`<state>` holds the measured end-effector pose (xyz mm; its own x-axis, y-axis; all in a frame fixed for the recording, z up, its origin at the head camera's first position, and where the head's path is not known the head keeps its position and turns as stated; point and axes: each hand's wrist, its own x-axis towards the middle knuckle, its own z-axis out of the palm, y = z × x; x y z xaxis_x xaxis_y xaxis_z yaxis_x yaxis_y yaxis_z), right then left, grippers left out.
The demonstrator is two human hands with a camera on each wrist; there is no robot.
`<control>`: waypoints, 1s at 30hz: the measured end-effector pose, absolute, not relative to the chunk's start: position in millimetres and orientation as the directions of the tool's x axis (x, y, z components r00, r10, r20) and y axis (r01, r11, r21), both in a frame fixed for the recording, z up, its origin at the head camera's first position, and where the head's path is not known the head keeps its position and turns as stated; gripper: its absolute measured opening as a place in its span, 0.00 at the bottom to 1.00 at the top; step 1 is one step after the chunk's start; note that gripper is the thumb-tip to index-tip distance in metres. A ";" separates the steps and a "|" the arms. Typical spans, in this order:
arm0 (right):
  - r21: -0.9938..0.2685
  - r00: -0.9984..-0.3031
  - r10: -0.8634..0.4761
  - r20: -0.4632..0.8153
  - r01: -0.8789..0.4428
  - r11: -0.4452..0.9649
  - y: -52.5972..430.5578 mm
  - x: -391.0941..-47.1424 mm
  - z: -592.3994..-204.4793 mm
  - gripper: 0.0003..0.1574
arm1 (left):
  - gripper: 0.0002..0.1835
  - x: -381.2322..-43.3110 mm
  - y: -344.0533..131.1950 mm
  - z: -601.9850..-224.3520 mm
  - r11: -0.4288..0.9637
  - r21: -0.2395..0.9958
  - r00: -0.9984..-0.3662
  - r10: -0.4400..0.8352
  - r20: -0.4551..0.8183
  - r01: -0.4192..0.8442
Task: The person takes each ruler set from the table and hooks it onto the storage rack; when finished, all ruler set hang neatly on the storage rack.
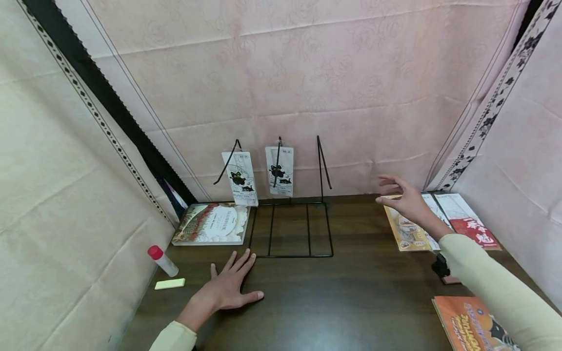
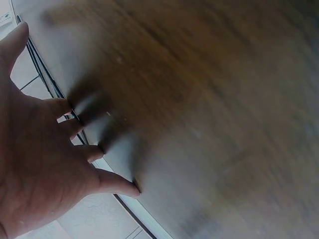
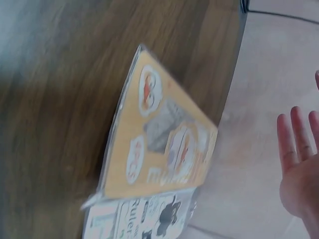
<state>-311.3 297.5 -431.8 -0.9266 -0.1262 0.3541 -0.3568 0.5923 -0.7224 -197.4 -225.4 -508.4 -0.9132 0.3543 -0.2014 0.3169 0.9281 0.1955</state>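
Observation:
My left hand (image 1: 228,287) lies on the wooden table with fingers spread, the fingertips at the front left corner of a black wire rack (image 1: 290,256). Two of the rack's upright prongs carry white packets with black cat pictures, one packet on the left (image 1: 243,187) and one in the middle (image 1: 285,165). The right prong (image 1: 319,165) is bare. Over the far right of the table my right hand (image 1: 406,197) hovers with loosely bent fingers, holding nothing. Just below it lies a yellow packet (image 3: 159,144), partly over a white ruler packet (image 3: 144,219).
Left of the rack is a picture-covered book (image 1: 215,229). A red-capped glue stick (image 1: 164,261) and a pale yellow strip (image 1: 170,284) lie nearer. At right are a red-and-white packet (image 1: 471,224) and an orange book (image 1: 470,324). Pale cloth (image 1: 307,87) encloses the table.

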 end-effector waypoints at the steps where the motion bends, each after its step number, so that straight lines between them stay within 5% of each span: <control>1: -0.724 -0.929 -0.120 0.350 -0.350 0.594 301.0 -311.7 -431.9 0.43 | 0.55 -197.4 -225.2 -508.2 0.928 0.197 -0.913 0.354 -0.204 0.316; 21: -0.734 -0.992 -0.012 0.128 -0.103 0.672 374.2 -327.4 -464.5 0.53 | 0.54 -195.9 -223.8 -506.0 0.926 0.205 -0.911 0.357 -0.205 0.316; 30: -0.615 -1.000 0.014 0.021 -0.002 0.789 388.9 -330.2 -480.4 0.59 | 0.54 -196.1 -223.6 -506.3 0.927 0.205 -0.912 0.354 -0.208 0.313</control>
